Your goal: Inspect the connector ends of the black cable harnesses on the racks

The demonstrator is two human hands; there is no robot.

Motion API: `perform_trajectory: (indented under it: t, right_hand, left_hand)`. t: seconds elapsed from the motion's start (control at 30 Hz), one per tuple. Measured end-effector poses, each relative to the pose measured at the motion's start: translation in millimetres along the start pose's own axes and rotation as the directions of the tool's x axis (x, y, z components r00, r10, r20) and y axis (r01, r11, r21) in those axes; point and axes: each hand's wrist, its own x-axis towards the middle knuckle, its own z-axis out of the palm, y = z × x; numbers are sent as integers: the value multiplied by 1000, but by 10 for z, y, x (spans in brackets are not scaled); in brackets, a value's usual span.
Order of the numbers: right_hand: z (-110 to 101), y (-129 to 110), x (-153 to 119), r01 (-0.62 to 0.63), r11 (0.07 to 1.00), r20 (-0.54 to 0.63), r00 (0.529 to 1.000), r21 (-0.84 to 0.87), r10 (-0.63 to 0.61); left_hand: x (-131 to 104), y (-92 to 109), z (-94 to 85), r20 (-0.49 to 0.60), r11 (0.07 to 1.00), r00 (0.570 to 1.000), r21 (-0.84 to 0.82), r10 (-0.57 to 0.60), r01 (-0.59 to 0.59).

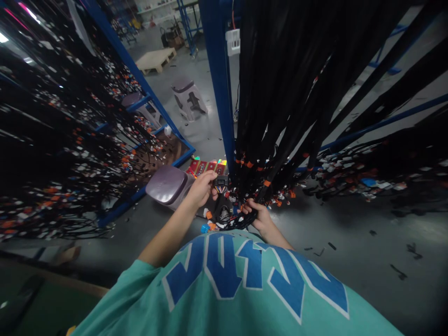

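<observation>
My left hand [204,189] is closed on a black wire connector [221,180], with several coloured wires fanning out of its lower side. To the right and slightly lower, my right hand [258,213] has its fingers wrapped round a black cable bundle [241,220] close to my shirt. What lies inside its grip is partly hidden. White, orange and blue connector ends hang about both hands, among them a blue connector [205,228] below my left hand. Thick black wire harnesses [276,93] hang down just beyond my right hand.
A blue frame post [217,79] rises directly ahead. Beside my left forearm stands a stool [168,185], with a red package [205,168] behind it. More harnesses [45,126] crowd the left rack. Farther back are another stool [189,100] and a wooden pallet [156,59].
</observation>
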Motion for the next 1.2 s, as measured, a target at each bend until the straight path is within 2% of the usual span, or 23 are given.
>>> perform_trajectory:
  t: [0.43,0.7,0.93,1.2]
  right_hand:
    - [-28,-16,11,-14,1000,19,1000,-26,15]
    - [-32,-14,12,-7,999,32,999,-32,8]
    - [-17,-15,6,-9,1000,42,999,-19,10]
    - [-26,-9,11,-7,1000,39,999,-19,8]
  left_hand:
    - [-5,-17,-37,-68,999,997,-22,-26,25]
    - [65,-62,-59,-166,985,975,-114,-150,132]
    - [93,-66,-81,-171,973,965,-152,-199,174]
    - [94,-55,-66,-197,973,959,-152,-204,175]
